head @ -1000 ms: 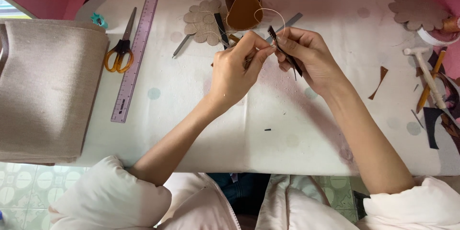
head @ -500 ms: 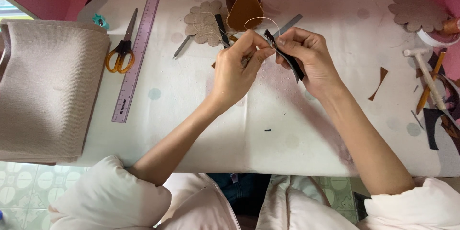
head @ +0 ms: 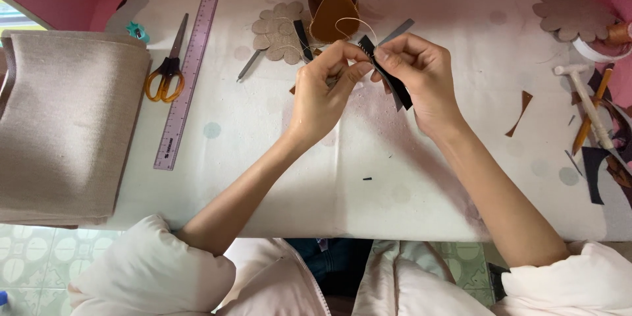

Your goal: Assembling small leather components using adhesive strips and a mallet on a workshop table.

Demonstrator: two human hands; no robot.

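Black leather strip point(head: 388, 76), pinched between thumb and fingers of the right hand point(head: 415, 69), tilted, raised above the white surface point(head: 395, 178). Left hand point(head: 326, 89) just beside it, fingertips closed on something thin at the strip's upper end, too small to make out. Pale thread point(head: 355, 22) looping up from the meeting point of both hands. Behind them, brown leather piece point(head: 332, 13) and beige flower cutouts point(head: 280, 33). Further left, orange-handled scissors point(head: 168, 72) beside a purple ruler point(head: 187, 79), then folded beige cloth point(head: 66, 125). Small hammer point(head: 582, 95) well apart at right.
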